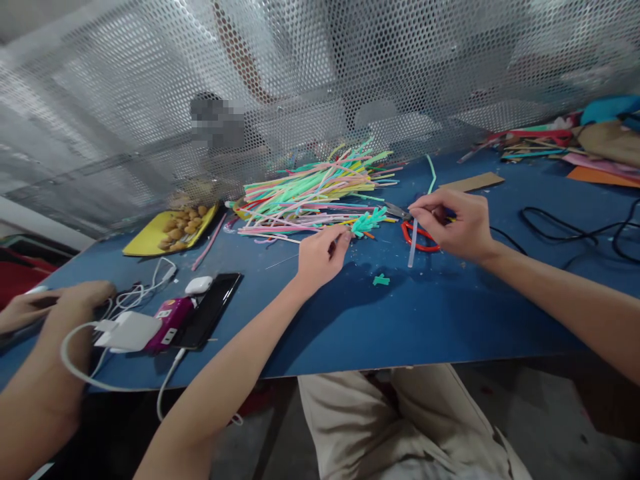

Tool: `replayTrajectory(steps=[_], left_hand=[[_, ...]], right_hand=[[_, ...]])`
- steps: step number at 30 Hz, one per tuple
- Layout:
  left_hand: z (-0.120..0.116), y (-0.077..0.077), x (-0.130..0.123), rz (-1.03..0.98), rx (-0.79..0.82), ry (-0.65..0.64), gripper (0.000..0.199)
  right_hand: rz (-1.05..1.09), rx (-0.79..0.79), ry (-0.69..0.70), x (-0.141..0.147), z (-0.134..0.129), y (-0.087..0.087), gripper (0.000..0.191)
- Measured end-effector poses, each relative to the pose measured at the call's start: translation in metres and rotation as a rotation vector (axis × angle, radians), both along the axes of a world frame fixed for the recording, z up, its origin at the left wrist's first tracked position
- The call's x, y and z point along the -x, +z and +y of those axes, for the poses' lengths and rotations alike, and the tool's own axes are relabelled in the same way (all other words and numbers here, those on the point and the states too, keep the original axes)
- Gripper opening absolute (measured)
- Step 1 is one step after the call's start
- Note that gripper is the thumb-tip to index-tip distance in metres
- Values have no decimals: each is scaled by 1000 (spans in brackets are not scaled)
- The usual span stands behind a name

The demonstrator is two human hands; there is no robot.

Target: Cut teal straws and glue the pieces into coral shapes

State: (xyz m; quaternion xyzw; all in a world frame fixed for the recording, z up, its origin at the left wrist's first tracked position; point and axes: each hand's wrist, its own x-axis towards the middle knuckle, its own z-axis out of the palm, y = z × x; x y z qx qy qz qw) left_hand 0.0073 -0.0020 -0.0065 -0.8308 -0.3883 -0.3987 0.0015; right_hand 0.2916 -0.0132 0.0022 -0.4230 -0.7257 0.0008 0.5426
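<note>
My left hand (324, 257) pinches the base of a teal bundle of short pipe-cleaner pieces (369, 222) over the blue table. To its right, my right hand (453, 220) holds a translucent glue stick (413, 245) upright between thumb and fingers. Red-handled pliers (421, 239) lie behind and below the right hand, partly covered by it. On the table between and in front of my hands sits a small teal piece (381, 280). A large pile of coloured pipe cleaners (310, 190) lies just behind the left hand.
At left are a black phone (213, 310), white earbud case (199, 285), purple power adapter (170, 323), white charger (131, 331) and another person's hands. A yellow plate (143, 239) holds round snacks. Cardboard (473, 182) and black cables (575, 233) lie right; perforated metal stands behind.
</note>
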Motion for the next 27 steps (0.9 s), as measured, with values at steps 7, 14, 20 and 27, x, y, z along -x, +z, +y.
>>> replayTrajectory(steps=[7, 14, 20, 27], left_hand=[[-3, 2, 3, 57, 39, -95, 31], [-4, 2, 1, -74, 175, -176, 38], [1, 2, 4, -221, 241, -144, 41], [0, 7, 4, -148, -22, -19, 33]], right_hand=[[-45, -45, 121, 7, -6, -2, 10], [-58, 52, 118, 2, -7, 1, 16], [-281, 107, 334, -3, 0, 3, 23], [-627, 93, 613, 7, 3, -6, 29]])
